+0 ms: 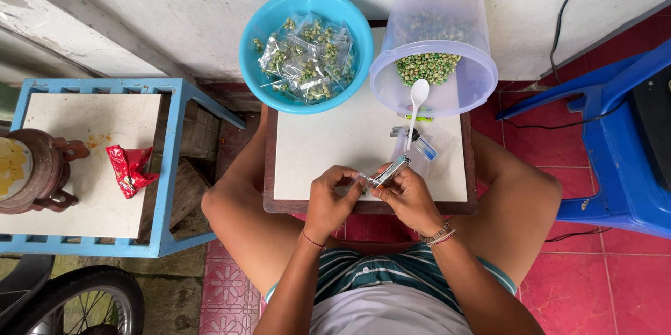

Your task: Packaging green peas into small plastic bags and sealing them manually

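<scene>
My left hand point(331, 202) and my right hand point(409, 198) meet over the near edge of a small white-topped table point(328, 146). Between them they hold a small metal stapler point(389, 170) and a tiny clear plastic packet; how the two are shared between the hands is hard to tell. Beyond them a blue bowl point(306, 6) holds several sealed packets of green nuts. A clear plastic tub point(437, 55) lies tilted, with loose green nuts and a white spoon point(416, 97) in it.
Empty clear bags point(418, 145) lie on the table behind the stapler. A blue-framed side table point(98, 167) to the left bears a red wrapper point(129, 169) and a brown clay pot point(35, 170). A blue plastic chair point(622, 146) stands right. A wheel point(84, 303) shows bottom left.
</scene>
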